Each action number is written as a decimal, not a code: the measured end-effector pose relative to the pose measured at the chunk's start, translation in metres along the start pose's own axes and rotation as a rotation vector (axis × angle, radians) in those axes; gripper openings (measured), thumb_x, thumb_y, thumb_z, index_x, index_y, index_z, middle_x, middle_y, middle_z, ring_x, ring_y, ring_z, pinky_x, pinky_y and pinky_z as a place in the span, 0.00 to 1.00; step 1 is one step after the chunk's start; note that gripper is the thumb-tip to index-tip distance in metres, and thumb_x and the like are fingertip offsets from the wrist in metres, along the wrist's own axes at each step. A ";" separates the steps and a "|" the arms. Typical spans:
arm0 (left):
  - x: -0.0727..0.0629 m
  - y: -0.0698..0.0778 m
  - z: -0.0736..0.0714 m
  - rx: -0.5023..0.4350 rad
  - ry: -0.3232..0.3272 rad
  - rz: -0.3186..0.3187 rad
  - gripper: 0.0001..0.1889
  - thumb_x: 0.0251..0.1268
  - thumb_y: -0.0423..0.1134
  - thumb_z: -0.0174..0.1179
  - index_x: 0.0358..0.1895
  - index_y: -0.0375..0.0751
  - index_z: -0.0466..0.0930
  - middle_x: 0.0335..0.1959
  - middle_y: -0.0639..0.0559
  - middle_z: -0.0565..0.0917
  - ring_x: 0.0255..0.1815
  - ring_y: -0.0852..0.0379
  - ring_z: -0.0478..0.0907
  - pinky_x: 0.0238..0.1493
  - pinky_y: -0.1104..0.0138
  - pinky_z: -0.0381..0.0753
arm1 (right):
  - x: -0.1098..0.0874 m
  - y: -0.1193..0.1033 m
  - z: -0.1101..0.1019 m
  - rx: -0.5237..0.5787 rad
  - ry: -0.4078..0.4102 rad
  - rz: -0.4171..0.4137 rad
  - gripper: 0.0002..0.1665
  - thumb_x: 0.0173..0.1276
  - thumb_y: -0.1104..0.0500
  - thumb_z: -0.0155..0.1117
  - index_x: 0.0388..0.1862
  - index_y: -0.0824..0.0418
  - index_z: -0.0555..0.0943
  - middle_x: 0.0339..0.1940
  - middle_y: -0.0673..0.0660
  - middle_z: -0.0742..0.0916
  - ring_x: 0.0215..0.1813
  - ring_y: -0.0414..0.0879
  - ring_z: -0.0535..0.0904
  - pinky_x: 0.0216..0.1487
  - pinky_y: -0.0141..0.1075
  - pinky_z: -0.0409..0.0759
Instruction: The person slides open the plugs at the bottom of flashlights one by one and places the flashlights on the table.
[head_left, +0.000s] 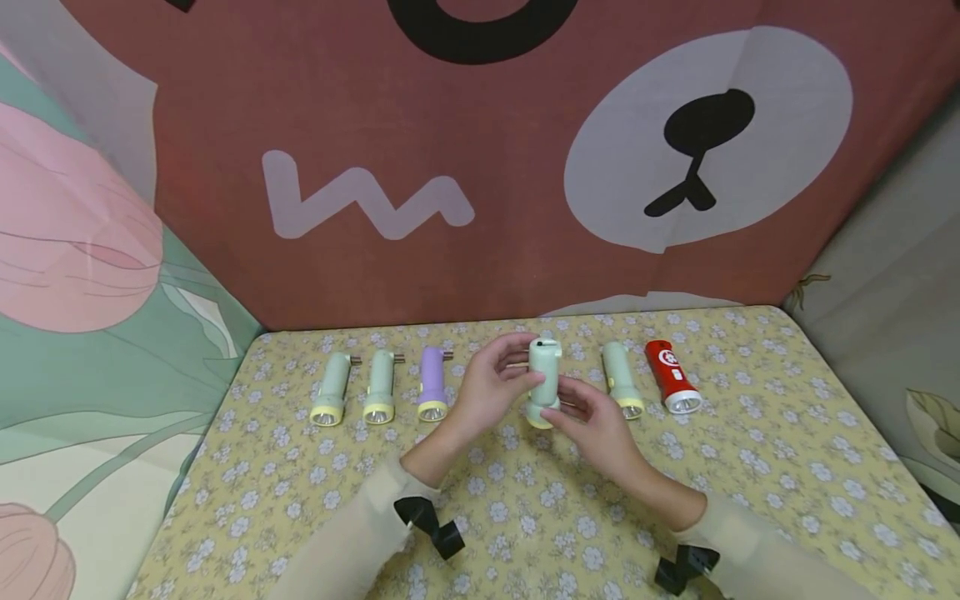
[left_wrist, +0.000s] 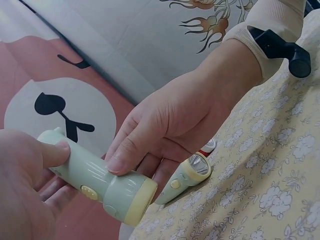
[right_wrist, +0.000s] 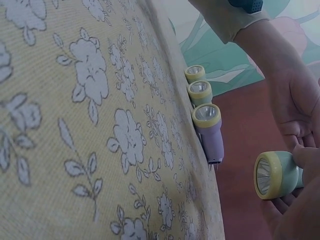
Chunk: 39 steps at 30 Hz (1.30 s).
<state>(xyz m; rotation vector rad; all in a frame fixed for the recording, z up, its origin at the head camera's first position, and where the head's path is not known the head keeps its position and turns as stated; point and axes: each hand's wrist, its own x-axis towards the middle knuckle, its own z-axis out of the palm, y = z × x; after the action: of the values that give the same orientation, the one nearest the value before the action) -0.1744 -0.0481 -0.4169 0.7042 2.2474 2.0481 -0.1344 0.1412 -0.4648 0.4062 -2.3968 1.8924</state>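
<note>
Both hands hold one pale green flashlight (head_left: 545, 371) with a yellow rim, tilted above the table. My left hand (head_left: 491, 385) grips its tail end, the thumb lying across the body. Lower down, my right hand (head_left: 596, 421) pinches it near the head between thumb and fingers. In the left wrist view the flashlight (left_wrist: 90, 167) shows a yellow switch on its side. Its lens (right_wrist: 263, 176) faces out in the right wrist view. Just beyond the right hand lies another green flashlight (head_left: 618, 371), with a red flashlight (head_left: 670, 371) beside it.
To the left, two green flashlights (head_left: 333, 385) and a purple flashlight (head_left: 432, 375) lie in a row, with prongs sticking out at their tails. A yellow floral cloth (head_left: 510, 517) covers the table. Behind it hangs a red-brown bear-print curtain (head_left: 375, 283).
</note>
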 end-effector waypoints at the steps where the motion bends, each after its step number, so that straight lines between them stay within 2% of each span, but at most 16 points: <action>1: 0.000 0.000 0.000 0.003 -0.002 0.004 0.25 0.67 0.26 0.66 0.66 0.31 0.74 0.61 0.38 0.80 0.62 0.43 0.79 0.60 0.63 0.82 | 0.000 0.000 0.000 -0.001 0.000 -0.002 0.29 0.68 0.62 0.73 0.66 0.67 0.78 0.62 0.62 0.83 0.63 0.56 0.81 0.60 0.38 0.82; 11: -0.002 -0.003 0.000 -0.009 -0.026 0.036 0.24 0.66 0.25 0.66 0.65 0.32 0.74 0.60 0.38 0.80 0.61 0.44 0.79 0.60 0.62 0.82 | 0.001 0.003 0.000 -0.020 0.001 -0.022 0.28 0.68 0.61 0.73 0.65 0.66 0.78 0.61 0.62 0.84 0.62 0.55 0.81 0.61 0.41 0.82; 26: -0.005 -0.004 -0.001 -0.057 -0.041 0.053 0.25 0.65 0.23 0.66 0.64 0.30 0.74 0.59 0.36 0.81 0.61 0.42 0.79 0.60 0.61 0.82 | 0.002 0.004 0.000 -0.005 0.008 -0.013 0.25 0.65 0.64 0.75 0.60 0.65 0.81 0.56 0.60 0.87 0.58 0.53 0.84 0.58 0.39 0.83; 39: -0.005 -0.005 -0.001 -0.040 -0.058 0.067 0.26 0.64 0.22 0.66 0.65 0.29 0.73 0.60 0.35 0.80 0.60 0.41 0.79 0.60 0.56 0.82 | 0.004 0.008 -0.002 0.018 -0.001 -0.012 0.24 0.65 0.64 0.75 0.59 0.66 0.82 0.55 0.60 0.87 0.58 0.54 0.84 0.56 0.35 0.84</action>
<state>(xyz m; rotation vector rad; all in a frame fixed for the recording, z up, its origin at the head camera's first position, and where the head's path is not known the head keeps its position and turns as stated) -0.1716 -0.0511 -0.4233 0.8355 2.1747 2.0662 -0.1400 0.1440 -0.4713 0.4209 -2.3747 1.9102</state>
